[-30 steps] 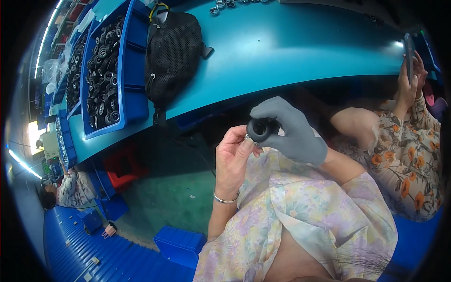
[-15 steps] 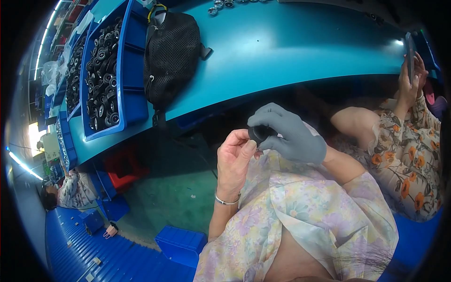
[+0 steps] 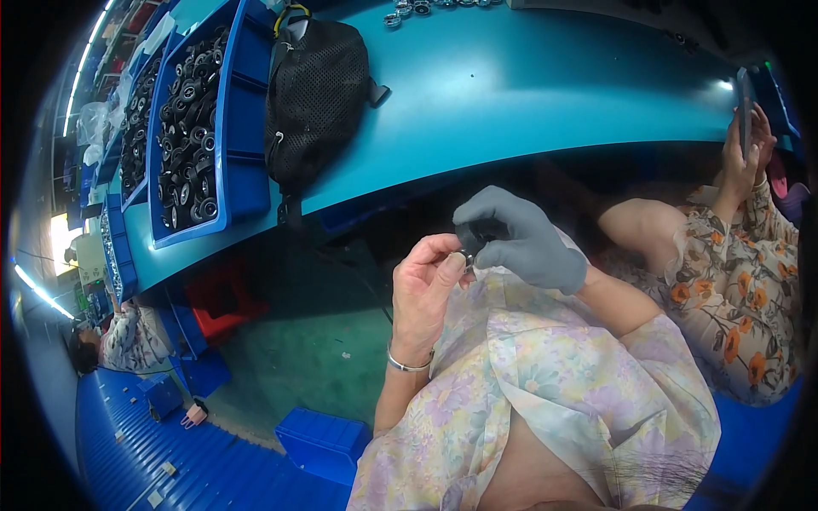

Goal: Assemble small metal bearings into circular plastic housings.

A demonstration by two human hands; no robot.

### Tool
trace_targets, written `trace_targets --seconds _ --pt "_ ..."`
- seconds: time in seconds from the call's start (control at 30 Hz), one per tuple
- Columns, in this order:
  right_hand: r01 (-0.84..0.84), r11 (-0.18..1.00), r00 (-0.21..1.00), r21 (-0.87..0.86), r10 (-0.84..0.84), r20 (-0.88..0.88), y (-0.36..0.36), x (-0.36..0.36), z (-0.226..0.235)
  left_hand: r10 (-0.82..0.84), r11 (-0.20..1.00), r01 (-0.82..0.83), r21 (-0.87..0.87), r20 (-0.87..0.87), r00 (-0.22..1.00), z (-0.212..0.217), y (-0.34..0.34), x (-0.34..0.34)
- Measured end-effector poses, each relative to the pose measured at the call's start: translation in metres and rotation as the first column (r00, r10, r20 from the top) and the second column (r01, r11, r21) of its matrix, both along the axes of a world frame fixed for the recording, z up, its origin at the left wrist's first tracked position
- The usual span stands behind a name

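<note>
The gloved right hand (image 3: 521, 241) and bare left hand (image 3: 426, 289) pinch together a small black round part (image 3: 474, 238) (partly hidden) near the lap, below the teal workbench (image 3: 545, 94). It seems an assembling step; careful alignment comes next.

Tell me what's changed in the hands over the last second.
The gloved right hand has curled tighter over the small black part, hiding most of it. The bare left hand has closed its fingertips onto the part. Both hands stay over the lap; the black bag and blue bins are unmoved.
</note>
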State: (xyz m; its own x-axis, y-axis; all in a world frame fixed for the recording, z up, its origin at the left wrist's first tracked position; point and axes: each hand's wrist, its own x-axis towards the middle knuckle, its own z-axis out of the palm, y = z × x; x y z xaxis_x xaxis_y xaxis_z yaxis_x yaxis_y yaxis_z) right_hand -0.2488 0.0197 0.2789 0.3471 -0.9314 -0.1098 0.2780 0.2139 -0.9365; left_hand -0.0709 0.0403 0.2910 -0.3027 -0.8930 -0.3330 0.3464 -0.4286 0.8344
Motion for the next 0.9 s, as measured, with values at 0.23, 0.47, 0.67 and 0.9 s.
trace_targets --seconds 0.23,0.47,0.67,0.9 --pt "-0.126 0.930 0.846 0.346 -0.081 0.527 0.003 -0.002 -0.006 0.084 0.996 -0.084 -0.023 -0.027 0.996 0.009 0.001 -0.001" --pt "-0.161 0.962 0.815 0.221 0.004 0.579 0.000 -0.003 -0.019 0.126 0.991 -0.128 -0.037 -0.054 0.991 0.009 0.004 0.006" --pt "-0.156 0.947 0.784 0.281 -0.054 0.618 0.002 0.002 -0.017 0.162 0.985 -0.166 -0.050 -0.067 0.984 0.011 0.006 0.004" --pt "-0.180 0.954 0.820 0.239 0.011 0.573 0.004 0.002 -0.020 0.141 0.981 -0.148 -0.123 -0.059 0.988 0.011 0.004 0.004"
